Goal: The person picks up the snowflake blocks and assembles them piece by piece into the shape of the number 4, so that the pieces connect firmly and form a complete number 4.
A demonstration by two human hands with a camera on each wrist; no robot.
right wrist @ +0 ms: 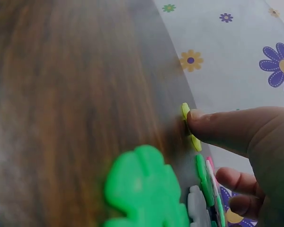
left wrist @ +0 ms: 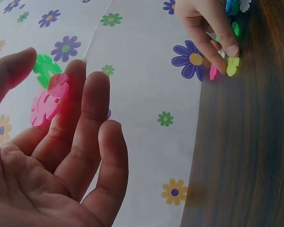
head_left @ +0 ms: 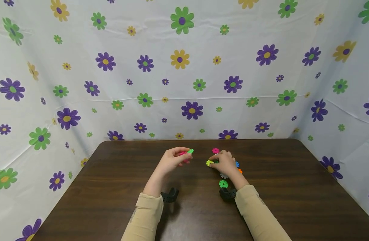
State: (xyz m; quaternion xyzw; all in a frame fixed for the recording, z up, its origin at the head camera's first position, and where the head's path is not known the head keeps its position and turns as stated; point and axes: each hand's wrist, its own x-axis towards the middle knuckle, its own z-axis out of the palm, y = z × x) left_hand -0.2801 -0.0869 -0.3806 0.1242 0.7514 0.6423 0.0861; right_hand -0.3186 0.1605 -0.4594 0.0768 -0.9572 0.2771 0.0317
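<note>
My left hand (head_left: 171,159) is raised above the table and holds pink (left wrist: 43,109) and green (left wrist: 46,70) flower-shaped discs between thumb and fingers. They overlap, and the fingers partly hide how they join. To the right, my right hand (head_left: 226,163) is low over the table, with thumb and forefinger pinching the edge of a yellow flower-shaped disc (head_left: 209,163). In the right wrist view, one digit lies against this yellow disc (right wrist: 195,141), and a large green disc (right wrist: 142,184) is close to the camera.
Around the right hand lie more discs: pink (head_left: 215,150) behind it, blue (head_left: 237,164) and orange (head_left: 240,171) at its right, grey (head_left: 224,175) and green (head_left: 223,183) nearer me. The brown table (head_left: 118,174) meets a flower-patterned cloth (head_left: 160,124) at the back.
</note>
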